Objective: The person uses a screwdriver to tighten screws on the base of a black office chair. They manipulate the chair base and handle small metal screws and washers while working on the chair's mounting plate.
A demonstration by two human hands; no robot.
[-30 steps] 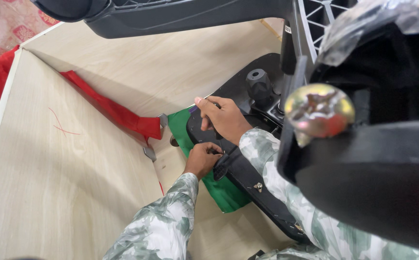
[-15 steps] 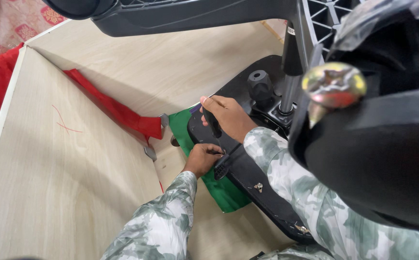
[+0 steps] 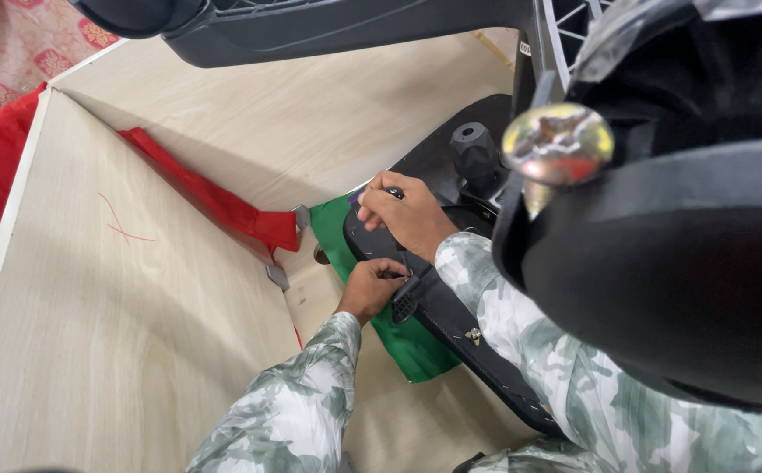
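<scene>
My right hand [image 3: 407, 217] is closed around a small tool with a dark handle, its tip pressed down onto a black plastic plate [image 3: 451, 307] that lies flat. My left hand [image 3: 370, 287] pinches something small at the near edge of that plate, beside a small black ribbed part [image 3: 403, 304]. What it pinches is hidden by the fingers. A black round knob [image 3: 472, 146] stands on the plate past my right hand. A green cloth [image 3: 403, 337] lies under the plate.
Light wooden panels [image 3: 136, 324] form a corner, with a red cloth [image 3: 210, 197] lying along the joint and metal brackets [image 3: 277, 277] at it. A large black chair part with a shiny bolt head [image 3: 558, 144] hangs close to the camera at right.
My right hand has shifted slightly up along the plate with the tool. The bolt head and chair part have moved in the view as my head moved. My left hand has stayed put.
</scene>
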